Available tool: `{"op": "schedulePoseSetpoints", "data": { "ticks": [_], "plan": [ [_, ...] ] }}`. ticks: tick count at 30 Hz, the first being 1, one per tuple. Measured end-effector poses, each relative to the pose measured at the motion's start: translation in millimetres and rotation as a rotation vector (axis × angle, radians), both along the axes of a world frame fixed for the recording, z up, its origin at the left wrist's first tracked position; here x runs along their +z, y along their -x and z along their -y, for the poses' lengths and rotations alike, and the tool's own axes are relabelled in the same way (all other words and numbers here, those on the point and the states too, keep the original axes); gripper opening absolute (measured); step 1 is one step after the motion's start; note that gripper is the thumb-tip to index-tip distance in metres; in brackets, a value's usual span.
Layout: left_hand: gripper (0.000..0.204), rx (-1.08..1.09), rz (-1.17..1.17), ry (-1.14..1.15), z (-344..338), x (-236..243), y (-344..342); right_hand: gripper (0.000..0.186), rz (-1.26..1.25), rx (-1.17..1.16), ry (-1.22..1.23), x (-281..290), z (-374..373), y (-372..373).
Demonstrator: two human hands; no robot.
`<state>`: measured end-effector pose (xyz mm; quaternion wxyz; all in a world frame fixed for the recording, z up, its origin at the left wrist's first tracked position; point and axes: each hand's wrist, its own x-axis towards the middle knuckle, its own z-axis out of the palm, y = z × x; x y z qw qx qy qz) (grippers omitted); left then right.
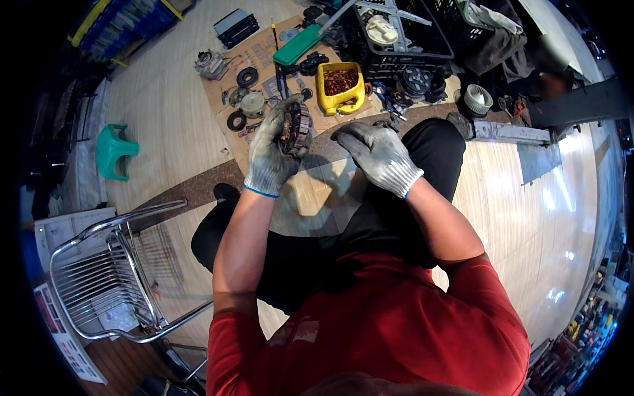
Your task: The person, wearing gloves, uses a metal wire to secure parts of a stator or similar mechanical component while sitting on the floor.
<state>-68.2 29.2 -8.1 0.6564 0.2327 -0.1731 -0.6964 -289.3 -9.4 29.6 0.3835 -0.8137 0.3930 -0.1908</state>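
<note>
My left hand (269,153), in a grey-white work glove, grips a dark metal ring with copper-coloured windings inside, which looks like a stator (295,129). It is held up on edge above the floor. My right hand (381,153), gloved the same way, is apart from the ring at its right. Its fingers are curled together, and whatever they may hold is hidden. Beyond the hands a cut-open yellow jug (328,103) contains many reddish-brown copper-looking pieces (341,80). Black rings (247,77) and a round metal housing (252,103) lie on flattened cardboard (218,96).
A green-topped stool or tool (297,45) lies across the parts. Black crates (409,63) stand at the far right, near a white fan wheel (477,99). At left are a green plastic stool (116,152) and a chrome-framed chair (109,277). A metal beam (508,132) extends at right.
</note>
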Motion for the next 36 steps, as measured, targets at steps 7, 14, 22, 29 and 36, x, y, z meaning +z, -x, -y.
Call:
{"op": "schedulePoseSetpoints", "data": {
  "ticks": [7,14,22,29,36],
  "plan": [
    [0.05,0.012,-0.042,-0.098,3.5,3.3,3.3,0.028,0.1,0.118,0.034,6.2,-8.4,-0.9],
    [0.054,0.032,-0.092,-0.138,5.5,5.0,9.6,0.023,0.088,0.167,-0.022,-1.0,-14.7,-4.7],
    [0.073,-0.072,-0.089,0.069,4.2,-13.3,-2.2,0.024,0.117,0.215,-0.222,24.5,-23.8,-18.1],
    [0.081,0.088,0.006,-0.022,7.2,-3.5,21.8,0.025,0.192,0.107,-0.211,36.7,-33.6,-34.6],
    [0.062,0.013,-0.143,-0.041,3.9,-20.6,13.4,0.028,0.225,0.168,-0.01,27.4,-43.2,-56.7]
  ]
}}
